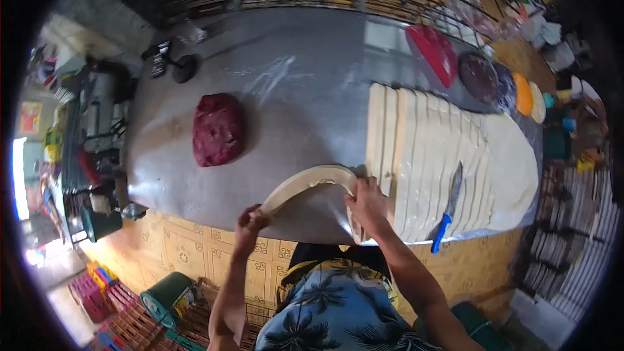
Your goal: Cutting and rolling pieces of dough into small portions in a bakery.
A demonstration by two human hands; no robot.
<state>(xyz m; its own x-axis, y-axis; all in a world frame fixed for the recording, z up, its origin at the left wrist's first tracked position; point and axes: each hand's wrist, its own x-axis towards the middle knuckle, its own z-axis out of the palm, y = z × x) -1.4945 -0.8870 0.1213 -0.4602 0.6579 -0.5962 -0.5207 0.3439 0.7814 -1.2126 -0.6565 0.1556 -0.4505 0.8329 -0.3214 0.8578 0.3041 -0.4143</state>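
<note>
Worktop: a grey metal surface, dusted with pale smears near its middle.
Red dough lump: a dark red mass lay on the worktop's left half, well apart from the pale slab.
Knife: a blue-handled blade rested on the cut pale sheet, tip pointing away from the near edge.
Red scraper: a flat red piece lay at the far right corner.
Round lids: dark, orange and cream discs sat in a row beside the red scraper.
Floor: patterned yellow tiles showed below the worktop.
Green bucket: stood on the floor, lower left.
</note>
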